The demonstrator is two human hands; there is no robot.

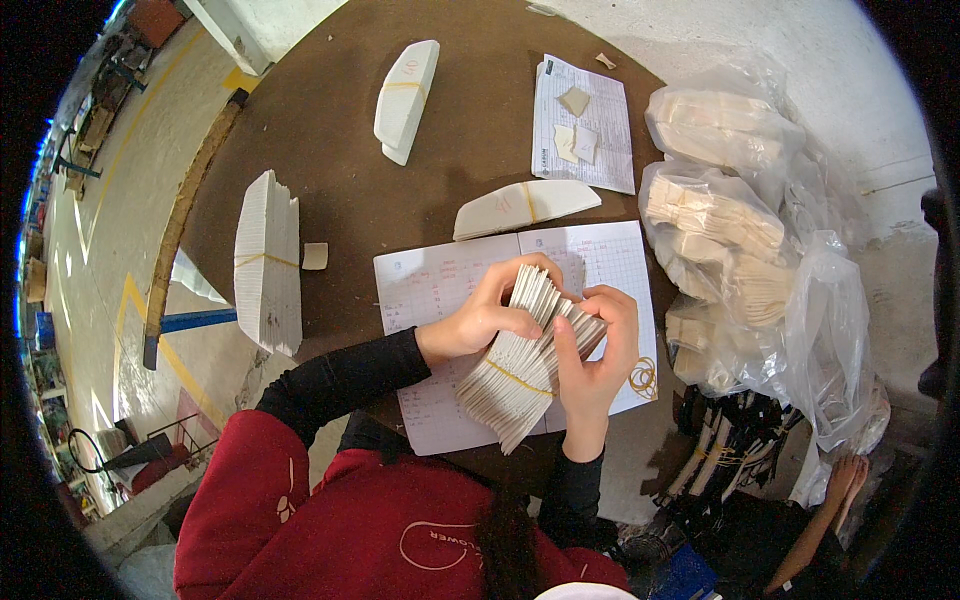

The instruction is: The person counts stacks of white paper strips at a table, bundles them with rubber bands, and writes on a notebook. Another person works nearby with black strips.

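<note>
A thick bundle of thin white pieces (510,380), bound by a yellow rubber band, is held between my two hands above an open notebook (440,283). My left hand (490,312) grips its upper left side, thumb across the edges. My right hand (598,360) closes on the upper right side with the thumb pressed on the edges. The pieces fan apart at the top between my hands. Several loose rubber bands (643,378) lie on the notebook's right page, beside my right hand.
Banded white stacks stand on the brown table: one at left (268,265), one at the back (405,100), one behind the notebook (525,208). A printed sheet (584,90) holds small scraps. Clear plastic bags (720,220) of pale bundles line the right. Another person's hand (845,485) shows lower right.
</note>
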